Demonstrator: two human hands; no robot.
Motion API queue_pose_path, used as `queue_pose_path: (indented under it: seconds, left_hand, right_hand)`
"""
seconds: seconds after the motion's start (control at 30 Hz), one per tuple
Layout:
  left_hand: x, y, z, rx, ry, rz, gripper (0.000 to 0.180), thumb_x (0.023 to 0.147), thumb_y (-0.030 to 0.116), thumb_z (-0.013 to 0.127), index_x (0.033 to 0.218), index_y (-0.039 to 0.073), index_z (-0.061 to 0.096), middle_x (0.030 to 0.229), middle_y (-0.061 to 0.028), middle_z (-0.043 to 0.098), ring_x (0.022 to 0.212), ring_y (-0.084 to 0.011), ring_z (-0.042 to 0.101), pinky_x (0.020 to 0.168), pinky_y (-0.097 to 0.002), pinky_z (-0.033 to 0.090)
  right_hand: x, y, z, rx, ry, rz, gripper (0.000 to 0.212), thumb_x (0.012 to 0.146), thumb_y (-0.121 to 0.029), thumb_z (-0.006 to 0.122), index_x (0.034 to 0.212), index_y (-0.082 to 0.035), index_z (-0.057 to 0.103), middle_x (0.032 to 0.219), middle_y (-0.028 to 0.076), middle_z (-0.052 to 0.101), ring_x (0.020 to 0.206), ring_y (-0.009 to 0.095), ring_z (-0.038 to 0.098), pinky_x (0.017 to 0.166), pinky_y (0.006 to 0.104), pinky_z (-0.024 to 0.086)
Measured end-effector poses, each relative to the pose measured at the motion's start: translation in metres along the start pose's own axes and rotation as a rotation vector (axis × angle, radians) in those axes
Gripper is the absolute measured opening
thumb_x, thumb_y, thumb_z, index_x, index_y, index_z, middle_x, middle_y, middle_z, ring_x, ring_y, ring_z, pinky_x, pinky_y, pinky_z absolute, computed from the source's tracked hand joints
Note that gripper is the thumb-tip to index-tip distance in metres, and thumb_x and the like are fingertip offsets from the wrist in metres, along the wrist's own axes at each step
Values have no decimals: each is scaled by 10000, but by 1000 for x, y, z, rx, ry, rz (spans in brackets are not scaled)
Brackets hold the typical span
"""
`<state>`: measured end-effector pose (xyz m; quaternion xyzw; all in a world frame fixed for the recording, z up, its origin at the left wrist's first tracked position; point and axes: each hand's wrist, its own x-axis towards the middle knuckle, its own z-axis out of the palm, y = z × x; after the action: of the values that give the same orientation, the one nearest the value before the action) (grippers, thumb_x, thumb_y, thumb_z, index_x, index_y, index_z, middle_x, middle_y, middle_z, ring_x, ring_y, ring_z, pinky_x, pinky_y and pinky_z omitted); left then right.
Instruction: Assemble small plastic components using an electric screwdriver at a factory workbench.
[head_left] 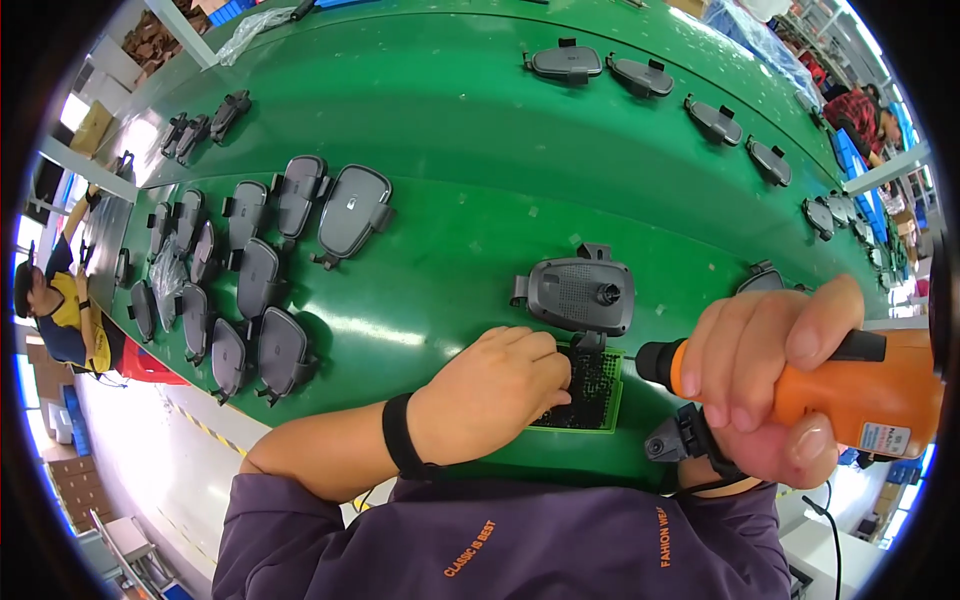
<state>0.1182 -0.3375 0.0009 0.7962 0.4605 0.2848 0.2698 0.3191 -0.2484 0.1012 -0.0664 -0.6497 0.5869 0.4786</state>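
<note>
**Busy at the Green Table [430, 265]**

The right hand [765, 370] is wrapped tightly around an orange power tool [860, 385]. The tool lies on its side in the air, and its thin tip points left, close to the right edge of a small green tray [617, 395].

The left hand [490, 385] is over the left part of that tray. Its fingers are bent and bunched, with the tips down by the tiny black bits [592, 395] inside. I cannot tell if they are pinching one — the hand hides that spot.

Just past the tray sits a dark gray holder [575, 295] with little arms. The side with tiny holes and a round black knob faces up. One arm reaches down to the tray's far edge.

A big bunch of gray holders [257, 280] lies on the left side, with a crinkly clear bag [168, 280] among them. More holders [715, 122] lie in a bent row at the far right. A person in yellow and dark blue [65, 310] is off to the left.
</note>
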Motion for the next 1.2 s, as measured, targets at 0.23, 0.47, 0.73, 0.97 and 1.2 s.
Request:
queue_pose_path:
  seconds: [0.23, 0.47, 0.73, 0.97, 1.2]
  left_hand:
    - [6, -1, -11, -342, 110, -65, 130, 782, 4, 768, 864, 28, 669, 821, -84, 665, 771, -269, 652, 702, -372, 524]
    - [10, 8, -10, -645, 262, -271, 363, 745, -100, 750, 1083, 15, 683, 835, -65, 687, 771, -181, 674, 689, -304, 529]
    - [12, 11, -16, -415, 271, -84, 562, 731, -110, 748, 1262, 32, 633, 826, -60, 678, 777, -185, 673, 714, -296, 540]
    - [11, 5, -21, -435, 257, -64, 596, 716, -113, 749, 1281, 35, 630, 821, -51, 666, 762, -182, 661, 730, -303, 533]
    - [11, 6, -26, -454, 264, -83, 608, 708, -107, 748, 1286, 36, 629, 823, -50, 675, 763, -181, 664, 742, -306, 529]
  right_hand:
    - [-3, 3, 3, 46, -3, 65, 431, 887, -322, 732, 1104, -116, 422, 630, -31, 557, 523, 127, 558, 573, 300, 507]
    - [3, 12, 5, 133, -61, 39, 414, 916, -336, 706, 1132, -136, 414, 657, -40, 562, 532, 124, 558, 580, 295, 504]
    - [4, 19, 3, 177, -171, 29, 423, 930, -347, 693, 1168, -138, 414, 679, -43, 569, 539, 117, 559, 582, 295, 506]
    - [7, 18, 4, 172, -185, 11, 420, 923, -340, 697, 1182, -135, 437, 679, -45, 574, 538, 114, 558, 595, 296, 514]
    - [14, 17, 12, 199, -179, 28, 401, 922, -326, 689, 1188, -134, 458, 684, -49, 582, 554, 116, 566, 616, 292, 520]
